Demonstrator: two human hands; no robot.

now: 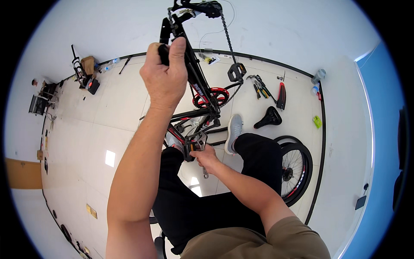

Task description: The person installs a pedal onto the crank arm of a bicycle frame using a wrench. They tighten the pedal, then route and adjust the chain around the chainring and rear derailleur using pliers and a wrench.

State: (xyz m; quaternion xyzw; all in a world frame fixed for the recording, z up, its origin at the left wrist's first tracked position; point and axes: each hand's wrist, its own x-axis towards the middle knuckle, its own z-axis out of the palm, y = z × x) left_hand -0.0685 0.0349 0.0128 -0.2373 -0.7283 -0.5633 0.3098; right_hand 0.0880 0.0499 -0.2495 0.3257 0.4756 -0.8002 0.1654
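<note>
A black bicycle frame (196,80) with red trim stands between my legs, its rear derailleur (212,8) at the top. My left hand (166,71) is closed round a black part of the frame, mostly hidden by the fingers. Lower down, my right hand (207,157) grips an adjustable wrench (205,172), whose head lies by the near pedal (188,152). Whether the jaws touch the pedal axle I cannot tell. Beyond them are the red and black chainring (220,97), the chain (227,36) and the far pedal (236,72).
Right of the frame lie a black saddle (268,117), pliers and other hand tools (261,87), and a red and black fender-like piece (281,96). A wheel (297,172) rests beside my right leg. A fork (78,69) and a cardboard box (89,64) are at the far left.
</note>
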